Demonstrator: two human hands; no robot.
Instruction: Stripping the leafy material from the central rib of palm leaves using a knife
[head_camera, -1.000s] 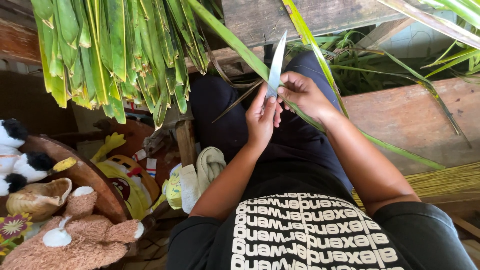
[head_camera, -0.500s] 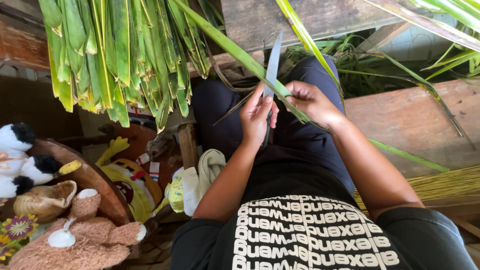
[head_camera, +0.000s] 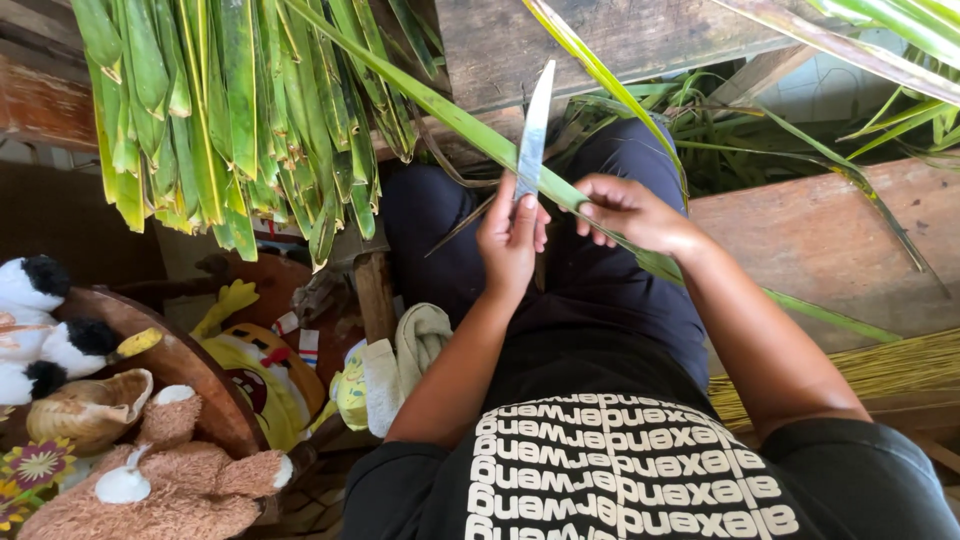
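Observation:
My left hand (head_camera: 511, 241) is closed around the handle of a long knife (head_camera: 533, 124), whose blade points up and away from me. A long green palm leaf (head_camera: 470, 126) runs slantwise from the upper left down past my lap to the right. My right hand (head_camera: 628, 211) pinches this leaf just right of the blade. The blade's edge lies against the leaf between my two hands. A thin dry strip (head_camera: 462, 222) hangs off the leaf to the left of my left hand.
A bunch of cut green leaves (head_camera: 230, 110) hangs at the upper left. Stuffed toys (head_camera: 160, 470) and a wooden bowl (head_camera: 190, 360) sit at the lower left. A wooden bench (head_camera: 830, 240) lies to the right, with pale thin leaf ribs (head_camera: 880, 365) on it. More leaves (head_camera: 760, 130) lie behind.
Both hands have drifted slightly left and down. My right hand has slid a little along the leaf away from the knife, and the blade has tilted slightly.

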